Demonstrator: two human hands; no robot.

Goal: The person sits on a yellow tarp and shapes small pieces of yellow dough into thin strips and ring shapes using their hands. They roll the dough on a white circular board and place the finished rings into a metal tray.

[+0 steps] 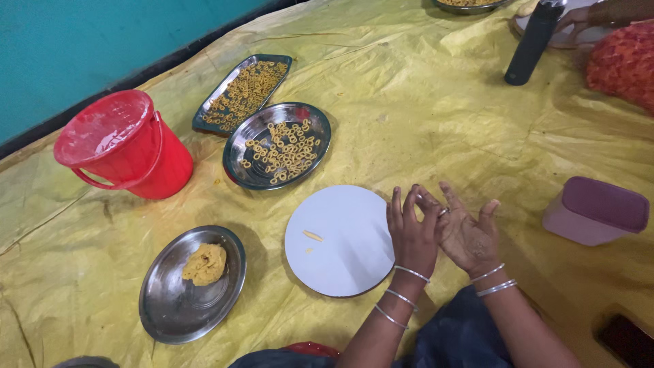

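Observation:
My left hand (pixel 411 232) and my right hand (pixel 470 232) meet just past the right edge of a round white board (pixel 340 266). The fingertips of both touch each other; the right palm faces up. Whether a bit of dough sits between the fingers I cannot tell. A small strip of yellow dough (pixel 313 236) lies on the board. A steel plate (pixel 163 307) with a lump of yellow dough (pixel 204 264) sits to the left. Farther off, a round steel plate (pixel 238 167) and a rectangular tray (pixel 208 112) hold several small dough rings.
Everything rests on a yellow plastic sheet (pixel 422 116). A red bucket (pixel 126 146) lies tipped at the left. A pink lidded box (pixel 596 211) stands at the right, a dark bottle (pixel 533 42) at the back. Another person's hand (pixel 579 20) and a red patterned cloth (pixel 623 65) are at top right.

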